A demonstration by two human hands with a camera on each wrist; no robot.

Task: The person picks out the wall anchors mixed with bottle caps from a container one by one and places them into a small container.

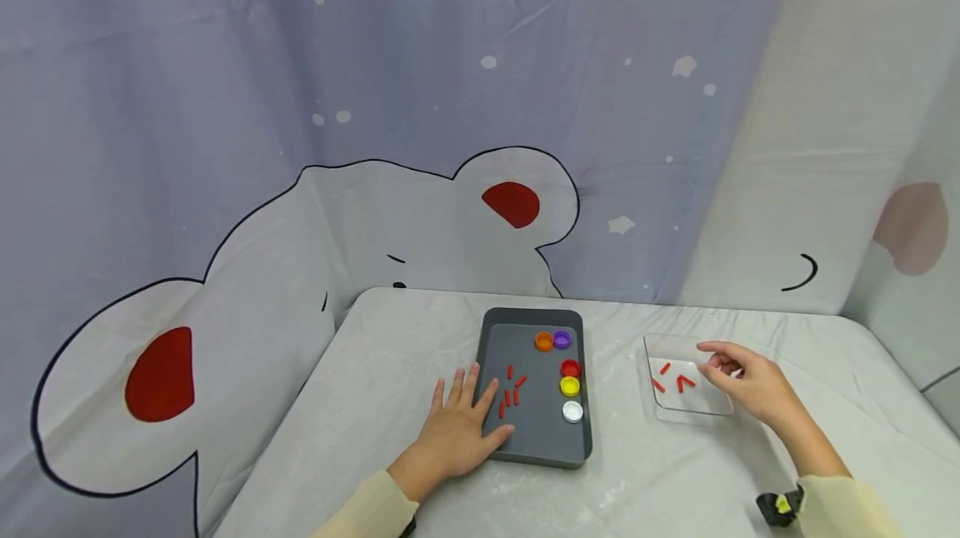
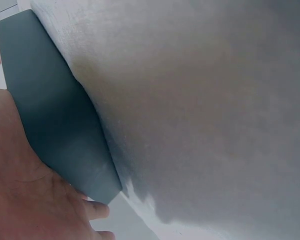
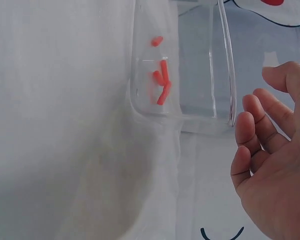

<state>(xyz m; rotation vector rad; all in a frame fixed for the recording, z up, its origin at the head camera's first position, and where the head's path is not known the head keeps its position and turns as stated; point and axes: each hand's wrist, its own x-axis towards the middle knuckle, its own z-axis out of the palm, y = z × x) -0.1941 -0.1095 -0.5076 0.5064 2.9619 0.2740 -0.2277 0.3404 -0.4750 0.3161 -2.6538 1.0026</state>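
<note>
My left hand (image 1: 457, 434) lies with spread fingers along the left edge of a grey tray (image 1: 536, 446). Several short red sticks (image 1: 507, 397) are scattered on the tray's left half. My right hand (image 1: 746, 380) hovers at the right rim of a clear plastic box (image 1: 693, 413), its fingers loosely bent and nothing between them. More red sticks (image 3: 163, 92) lie on the box floor. Seen from the left wrist, the palm (image 2: 30, 195) is against the tray's outer side (image 2: 65, 105).
Down the tray's right side sit small round caps: orange (image 1: 543, 341), purple (image 1: 562, 340), red (image 1: 570, 367), yellow (image 1: 570, 386) and white (image 1: 572, 411). A white cloth (image 1: 622, 480) covers the table. Behind it hangs a printed curtain (image 1: 420, 88).
</note>
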